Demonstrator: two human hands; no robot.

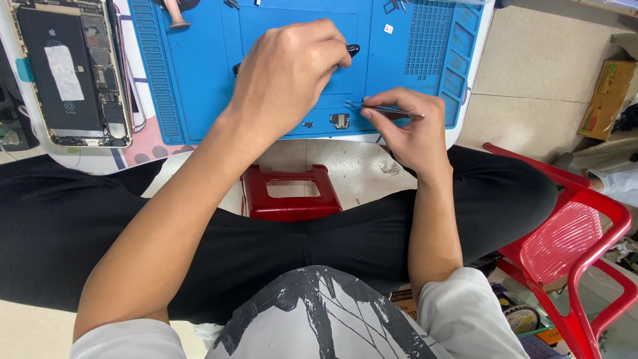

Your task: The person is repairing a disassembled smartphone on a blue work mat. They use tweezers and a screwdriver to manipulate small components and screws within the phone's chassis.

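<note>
A white-topped work table (473, 40) carries a blue silicone repair mat (199, 73). Just left of the mat lies an opened gold-framed smartphone (70, 70), its insides exposed. On the mat's near edge sits a small grey metal component (339, 120).

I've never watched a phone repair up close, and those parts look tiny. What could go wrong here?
Three things, perhaps. The small part lies close to the mat's front edge; a nudge could send it to the floor. The tweezers in the right hand might scratch or flick it. The opened phone sits at the table's left edge with its insides exposed, so a left hand or elbow bump might damage it.
</note>
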